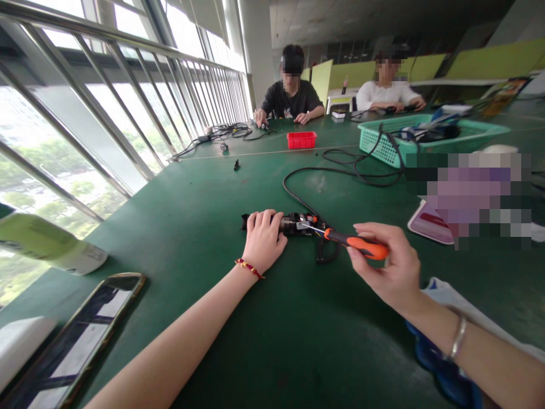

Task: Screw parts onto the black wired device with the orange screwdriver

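Observation:
On the green table, my left hand [264, 241] wraps over the front of a dark, partly opened power tool [292, 224] lying on its side. Its inner parts and some coloured wires show to the right of my fingers. A black cable [298, 196] runs from it toward the back right. My right hand [389, 264] grips an orange and black screwdriver [357, 243] by the handle. The thin shaft points left, and its tip is at the tool's exposed inside; whether it touches a screw I cannot tell.
A turquoise basket [383, 149] of tools stands at the back right, a red bin [301, 140] farther back. A small black part [237, 165] lies beyond my left hand. A phone [80, 346] and a bottle [51, 247] are at left. Two people sit across the table.

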Tool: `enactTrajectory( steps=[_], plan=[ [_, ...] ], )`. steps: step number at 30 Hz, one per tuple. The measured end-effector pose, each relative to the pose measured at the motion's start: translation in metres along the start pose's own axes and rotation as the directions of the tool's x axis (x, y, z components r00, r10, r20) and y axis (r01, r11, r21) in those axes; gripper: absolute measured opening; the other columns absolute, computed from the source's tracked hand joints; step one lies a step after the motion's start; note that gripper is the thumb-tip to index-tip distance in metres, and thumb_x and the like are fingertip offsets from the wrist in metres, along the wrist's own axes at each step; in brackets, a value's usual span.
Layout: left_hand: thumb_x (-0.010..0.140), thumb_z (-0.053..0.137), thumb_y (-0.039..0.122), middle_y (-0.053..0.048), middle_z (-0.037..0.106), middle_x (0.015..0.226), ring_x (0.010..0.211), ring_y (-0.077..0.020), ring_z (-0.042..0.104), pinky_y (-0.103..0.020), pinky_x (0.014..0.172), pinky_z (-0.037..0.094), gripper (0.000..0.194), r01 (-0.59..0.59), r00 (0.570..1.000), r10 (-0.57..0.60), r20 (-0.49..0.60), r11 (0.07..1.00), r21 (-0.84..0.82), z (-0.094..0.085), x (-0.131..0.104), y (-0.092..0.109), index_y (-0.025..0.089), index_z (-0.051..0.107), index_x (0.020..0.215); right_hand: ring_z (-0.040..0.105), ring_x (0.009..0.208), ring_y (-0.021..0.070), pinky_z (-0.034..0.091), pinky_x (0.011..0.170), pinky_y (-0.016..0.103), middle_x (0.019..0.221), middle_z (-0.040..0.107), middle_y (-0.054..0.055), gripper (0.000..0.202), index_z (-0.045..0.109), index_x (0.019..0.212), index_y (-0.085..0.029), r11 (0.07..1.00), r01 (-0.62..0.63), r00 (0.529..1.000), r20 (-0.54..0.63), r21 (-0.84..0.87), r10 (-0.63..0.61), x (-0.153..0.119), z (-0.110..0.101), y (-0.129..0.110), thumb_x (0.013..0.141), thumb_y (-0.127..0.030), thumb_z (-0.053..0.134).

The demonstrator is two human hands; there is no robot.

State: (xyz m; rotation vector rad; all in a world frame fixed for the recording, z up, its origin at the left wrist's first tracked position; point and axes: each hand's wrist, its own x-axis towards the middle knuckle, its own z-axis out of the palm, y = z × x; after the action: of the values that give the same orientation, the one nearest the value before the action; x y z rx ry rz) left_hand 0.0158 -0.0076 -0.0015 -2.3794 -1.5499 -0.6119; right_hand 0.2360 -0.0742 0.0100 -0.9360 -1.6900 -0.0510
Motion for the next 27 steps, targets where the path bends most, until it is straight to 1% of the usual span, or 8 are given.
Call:
enactTrajectory(
  steps=[2,4,10,12,15,17,23,27],
  plan=[
    [0.080,0.045,0.023,-0.010,0.053,0.113,0.107,-0.0260,0.046,-0.045,0.103,0.029,0.038,0.000,1.000,0.000,-0.002,1.000,0.006,-0.0007,0.0001,0.0006,0.016,0.052,0.117,0.060,0.084,0.0183,0.053,0.072,0.033,0.094,0.059,0.005,0.043,0.051,0.111,-0.022,0.998,0.022,0.999,-0.040,0.054,-0.020,-0.0016,0.0023,0.0025,0.071,-0.013,0.064],
    [0.080,0.045,0.023,-0.010,0.053,0.113,0.107,-0.0262,0.047,-0.045,0.103,0.029,0.038,0.001,1.000,-0.001,-0.002,1.000,0.011,-0.0013,0.0001,0.0010,0.016,0.052,0.117,0.060,0.088,0.0202,0.053,0.074,0.036,0.097,0.059,0.006,0.045,0.050,0.113,-0.022,0.996,0.036,0.998,-0.054,0.081,-0.031,-0.0016,0.0030,0.0032,0.071,-0.013,0.064],
    [0.081,0.046,0.024,-0.010,0.054,0.113,0.108,-0.0260,0.047,-0.045,0.102,0.029,0.037,0.003,1.000,-0.003,0.001,1.000,0.003,-0.0015,-0.0002,0.0006,0.016,0.052,0.117,0.061,0.066,0.0143,0.053,0.058,0.027,0.080,0.063,0.002,0.018,0.057,0.093,-0.023,0.999,-0.033,0.999,0.039,-0.034,0.034,0.0020,-0.0013,-0.0021,0.076,-0.021,0.062],
    [0.081,0.046,0.025,-0.011,0.054,0.113,0.108,-0.0259,0.047,-0.045,0.103,0.029,0.037,0.002,1.000,-0.002,-0.003,1.000,0.006,-0.0014,-0.0003,0.0003,0.016,0.052,0.117,0.062,0.070,0.0151,0.053,0.060,0.028,0.084,0.062,0.003,0.024,0.056,0.098,-0.023,0.999,-0.039,0.999,0.008,-0.020,0.040,0.0013,-0.0005,-0.0013,0.075,-0.021,0.063],
    [0.081,0.047,0.025,-0.011,0.054,0.113,0.107,-0.0259,0.047,-0.044,0.103,0.029,0.038,0.001,1.000,0.000,-0.004,1.000,0.011,-0.0014,-0.0005,0.0002,0.015,0.052,0.117,0.061,0.084,0.0189,0.054,0.071,0.034,0.096,0.060,0.006,0.038,0.051,0.110,-0.022,0.999,-0.021,0.997,-0.070,0.036,0.024,0.0000,0.0021,0.0018,0.074,-0.018,0.064],
    [0.080,0.048,0.025,-0.011,0.054,0.113,0.107,-0.0262,0.047,-0.045,0.103,0.028,0.039,-0.003,1.000,0.003,0.001,1.000,0.010,-0.0015,-0.0004,0.0003,0.014,0.052,0.117,0.060,0.087,0.0198,0.053,0.073,0.035,0.096,0.059,0.006,0.040,0.050,0.111,-0.021,0.998,0.009,0.997,-0.073,0.060,-0.004,0.0005,0.0025,0.0023,0.074,-0.016,0.063],
    [0.081,0.043,0.021,-0.011,0.054,0.114,0.108,-0.0254,0.047,-0.044,0.103,0.028,0.039,0.004,1.000,-0.004,0.008,1.000,0.005,-0.0024,0.0001,0.0007,0.014,0.051,0.118,0.060,0.065,0.0133,0.051,0.058,0.027,0.078,0.062,0.001,0.017,0.057,0.091,-0.022,0.999,-0.008,0.998,0.054,-0.035,0.010,0.0031,-0.0018,-0.0031,0.075,-0.018,0.063],
    [0.081,0.043,0.020,-0.011,0.053,0.114,0.108,-0.0254,0.046,-0.044,0.103,0.028,0.039,0.001,1.000,-0.001,0.004,1.000,0.008,-0.0020,0.0000,0.0006,0.015,0.051,0.118,0.062,0.075,0.0162,0.054,0.065,0.030,0.090,0.061,0.004,0.035,0.054,0.105,-0.022,1.000,-0.019,1.000,-0.022,0.017,0.020,0.0002,0.0012,0.0001,0.073,-0.017,0.065]
  ],
)
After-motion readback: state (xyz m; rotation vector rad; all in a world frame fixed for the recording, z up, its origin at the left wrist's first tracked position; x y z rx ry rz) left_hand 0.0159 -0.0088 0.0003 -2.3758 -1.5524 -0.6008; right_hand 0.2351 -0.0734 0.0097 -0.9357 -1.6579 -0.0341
